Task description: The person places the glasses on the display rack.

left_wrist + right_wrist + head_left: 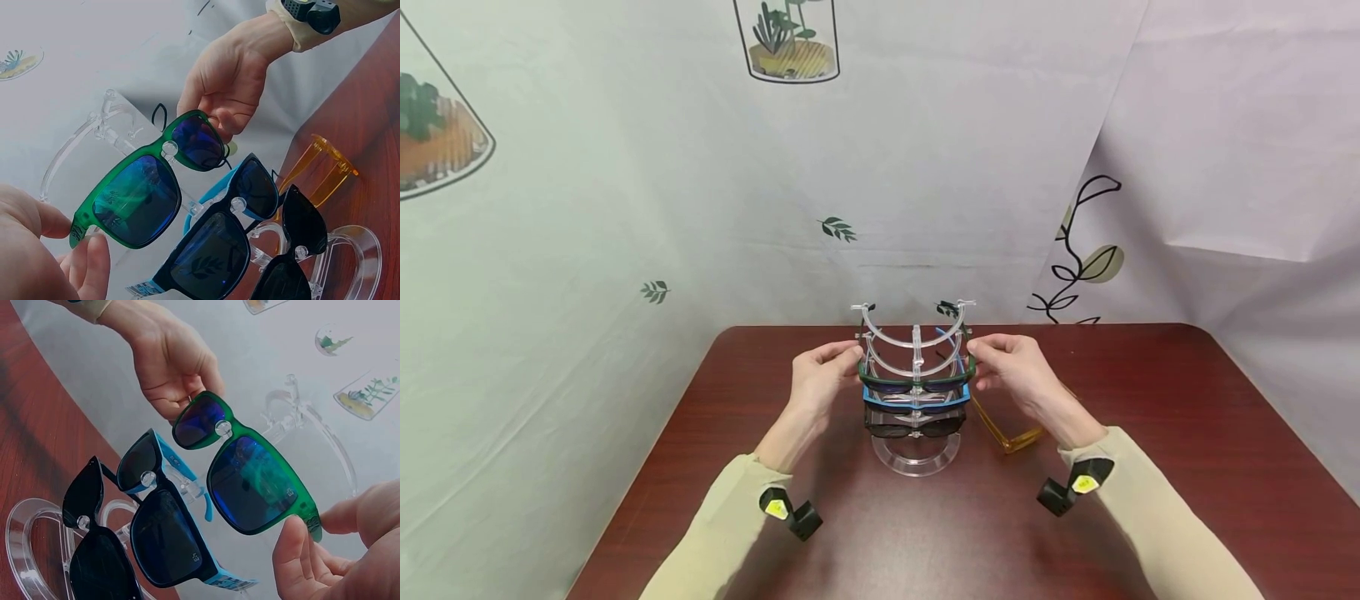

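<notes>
Left hand (822,379) and right hand (1011,367) pinch the green-framed sunglasses (153,181) by both sides; imo keep 'em level against the clear stand (917,343).

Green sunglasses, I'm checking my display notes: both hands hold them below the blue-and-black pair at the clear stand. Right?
Not below: the left hand and right hand hold the green sunglasses above the blue-and-black pair at the clear stand, as the left wrist view shows.
</notes>
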Motion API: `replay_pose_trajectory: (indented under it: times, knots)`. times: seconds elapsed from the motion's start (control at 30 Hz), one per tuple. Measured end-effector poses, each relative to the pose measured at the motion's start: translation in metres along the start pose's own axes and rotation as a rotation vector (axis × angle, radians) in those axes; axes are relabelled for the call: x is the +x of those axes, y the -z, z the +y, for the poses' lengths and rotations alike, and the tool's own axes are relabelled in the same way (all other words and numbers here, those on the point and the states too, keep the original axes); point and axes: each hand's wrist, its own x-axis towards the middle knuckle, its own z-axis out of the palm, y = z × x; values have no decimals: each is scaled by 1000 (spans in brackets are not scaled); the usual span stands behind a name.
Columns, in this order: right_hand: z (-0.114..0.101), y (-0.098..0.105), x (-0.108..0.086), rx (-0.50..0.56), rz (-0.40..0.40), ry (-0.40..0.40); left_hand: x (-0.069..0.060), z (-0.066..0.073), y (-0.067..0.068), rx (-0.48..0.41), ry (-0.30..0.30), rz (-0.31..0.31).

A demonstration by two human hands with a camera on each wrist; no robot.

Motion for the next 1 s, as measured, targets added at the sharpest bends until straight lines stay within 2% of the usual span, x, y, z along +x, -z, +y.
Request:
replay_pose_trajectory:
  times: [0.33, 0.5, 0.6, 0.67, 0.8, 0.9, 1.0]
  knots:
    - [1, 0, -1, -12, 0, -11, 0, 0, 1, 24, 26, 8]
    - [-1, 1, -4, -24, -15, -19, -1, -2, 2, 0, 41, 11]
    - [-1, 3, -7, -26, -22, -21, -3, -3, 4, -29, 30, 26]
    - [-1, 5, -9, -23, -21, -21, -5, -5, 7, -59, 6, 55]
    - [2, 14, -13, -17, -10, -28, -12, -10, 13, -126, -59, 153]
    - [6, 22, -18, -22, 5, -39, -22, -17, 17, -172, -95, 217]
    - [10, 32, -24, -34, 26, -48, -35, -24, 20, -199, -117, 242]
